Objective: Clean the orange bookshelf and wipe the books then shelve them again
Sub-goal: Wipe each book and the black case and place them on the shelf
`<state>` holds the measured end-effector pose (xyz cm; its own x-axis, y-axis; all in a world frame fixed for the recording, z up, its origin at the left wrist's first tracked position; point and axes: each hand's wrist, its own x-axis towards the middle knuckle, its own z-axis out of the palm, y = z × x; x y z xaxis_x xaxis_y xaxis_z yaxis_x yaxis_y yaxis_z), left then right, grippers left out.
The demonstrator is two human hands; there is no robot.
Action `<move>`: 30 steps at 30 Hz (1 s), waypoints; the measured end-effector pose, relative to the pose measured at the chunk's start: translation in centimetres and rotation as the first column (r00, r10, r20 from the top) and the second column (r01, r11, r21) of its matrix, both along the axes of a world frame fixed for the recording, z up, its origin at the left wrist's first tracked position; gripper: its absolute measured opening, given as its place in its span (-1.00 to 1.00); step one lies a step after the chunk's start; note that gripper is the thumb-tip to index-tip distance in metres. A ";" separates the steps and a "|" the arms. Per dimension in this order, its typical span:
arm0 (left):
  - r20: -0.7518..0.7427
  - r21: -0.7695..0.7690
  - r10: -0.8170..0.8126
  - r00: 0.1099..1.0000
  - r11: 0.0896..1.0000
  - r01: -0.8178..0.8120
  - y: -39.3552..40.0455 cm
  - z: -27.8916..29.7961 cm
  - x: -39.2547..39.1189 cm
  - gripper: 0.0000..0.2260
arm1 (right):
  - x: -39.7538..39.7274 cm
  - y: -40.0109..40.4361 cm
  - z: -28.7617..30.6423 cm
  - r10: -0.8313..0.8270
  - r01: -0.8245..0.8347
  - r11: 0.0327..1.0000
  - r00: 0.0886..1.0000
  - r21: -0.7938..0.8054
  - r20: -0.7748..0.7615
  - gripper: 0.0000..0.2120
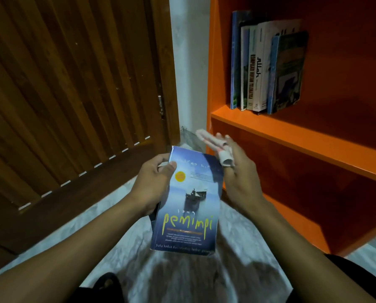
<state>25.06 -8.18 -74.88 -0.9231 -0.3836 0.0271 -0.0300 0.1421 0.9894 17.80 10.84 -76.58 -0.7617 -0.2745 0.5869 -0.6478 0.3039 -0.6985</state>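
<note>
Six books (267, 68) upright in orange bookshelf (291, 136) at 1 o'clock; left hand (154, 186) gripping blue book (189, 206); right hand (237, 180) pinching white cloth (225, 157), other fingers loosely straight

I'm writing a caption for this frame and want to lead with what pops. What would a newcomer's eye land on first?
First, the blue book titled "pemimpi" at centre, gripped at its upper left corner by the left hand. Next, the right hand just beside it, blurred, with a pale cloth at its fingers. Then the bright orange bookshelf on the right, where a few upright books stand on the upper shelf.

head view, looking down (close)
</note>
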 end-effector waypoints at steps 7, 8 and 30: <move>-0.006 0.317 0.122 0.992 0.942 -0.114 -1.0 1.6 -0.8 -0.78 | 2.1 -1.4 -1.8 0.223 -0.233 0.967 0.969 0.102 0.104 -0.58; -0.009 0.349 0.165 0.986 0.925 -0.152 -1.6 1.8 -1.0 -0.79 | 2.4 -1.5 -1.6 0.254 -0.265 0.960 0.960 0.094 0.116 -0.56; -0.013 0.234 0.116 0.993 0.966 -0.110 -3.7 0.8 -0.4 -0.79 | 1.8 -1.4 0.0 0.175 -0.126 0.978 0.932 -0.168 0.318 -0.83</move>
